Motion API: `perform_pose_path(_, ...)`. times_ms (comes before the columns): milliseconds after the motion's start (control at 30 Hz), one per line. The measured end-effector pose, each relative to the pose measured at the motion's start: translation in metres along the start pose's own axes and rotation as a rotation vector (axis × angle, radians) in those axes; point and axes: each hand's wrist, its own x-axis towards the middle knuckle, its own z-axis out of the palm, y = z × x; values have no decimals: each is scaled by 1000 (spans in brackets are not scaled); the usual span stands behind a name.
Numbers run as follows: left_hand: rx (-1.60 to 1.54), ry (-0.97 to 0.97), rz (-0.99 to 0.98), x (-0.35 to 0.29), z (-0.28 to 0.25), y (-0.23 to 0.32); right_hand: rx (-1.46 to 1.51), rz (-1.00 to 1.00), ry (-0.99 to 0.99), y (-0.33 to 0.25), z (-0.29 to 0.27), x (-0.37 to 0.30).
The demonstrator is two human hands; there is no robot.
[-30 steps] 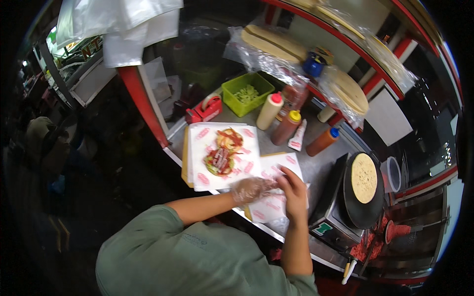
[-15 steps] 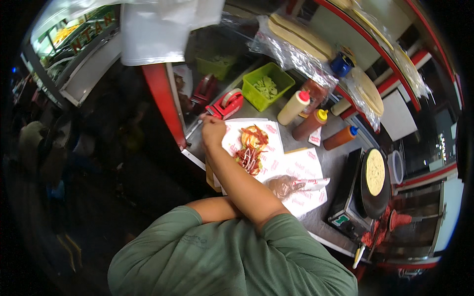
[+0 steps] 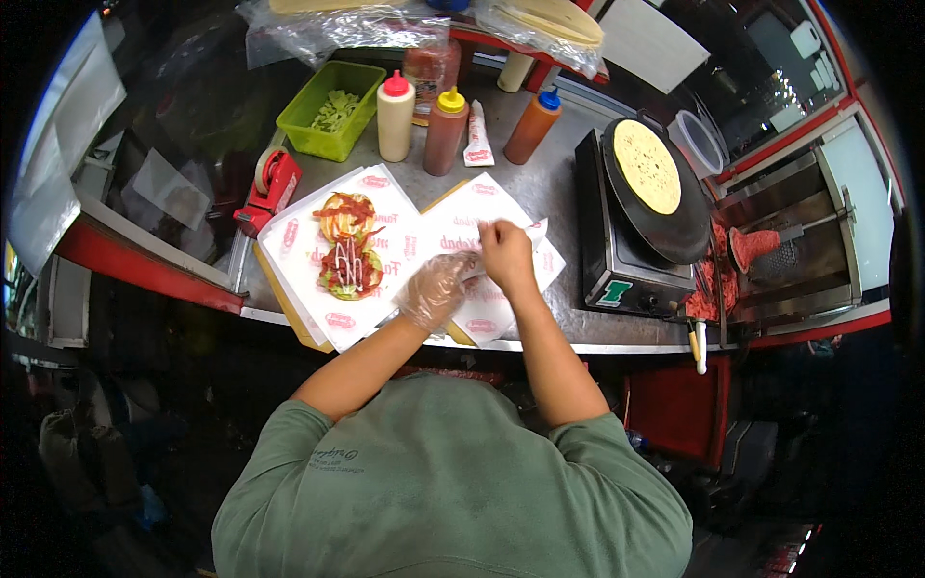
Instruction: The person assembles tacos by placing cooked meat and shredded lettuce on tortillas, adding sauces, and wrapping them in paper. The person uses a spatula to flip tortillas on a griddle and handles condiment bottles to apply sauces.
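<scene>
My left hand (image 3: 436,291), in a clear plastic glove, is closed round a small roll in white printed paper. Most of the roll is hidden by my hands; one paper end (image 3: 537,231) sticks out past my right hand. My bare right hand (image 3: 508,256) is closed against the roll, its fingertips hidden. Beneath both hands lie white printed paper sheets (image 3: 474,197). On the sheets to the left are two open bun halves: the far one (image 3: 347,214) carries sauce and browned meat strips, the near one (image 3: 349,268) lettuce, meat strips and white sauce.
A red tape dispenser (image 3: 273,190) and a green tub of chopped lettuce (image 3: 332,144) stand at left. Squeeze bottles (image 3: 394,125) line the back. On the right, a flatbread (image 3: 646,166) lies on a black griddle (image 3: 665,236), with a knife (image 3: 698,349) and a meat spit (image 3: 752,249) beyond.
My right hand has moved from the tape dispenser, across to the right, to the paper roll in my left hand. The view has turned to the right.
</scene>
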Motion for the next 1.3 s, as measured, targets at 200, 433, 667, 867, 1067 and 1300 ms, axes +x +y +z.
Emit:
perform_pose_path(200, -90, -247, -324, 10, -22, 16, -44, 339, -201, 22, -26, -39)
perform_pose_path(433, -298, -141, -247, -10, -49, 83, 1055, 108, -49, 17, -21, -77)
perform_pose_path(667, -836, -21, -140, 27, -44, 75, 941, -55, -551, 26, -43, -31)
perform_pose_path(867, -752, -343, -106, 90, -64, 82, 642, -505, -75, 30, -77, -32)
perform_pose_path(1067, -802, 72, -42, 130, -32, 71, 552, -432, 307, -10, -100, 22)
perform_pose_path(1300, 144, 152, 714, 92, -76, 51, 567, -228, 292, 12, -73, -44)
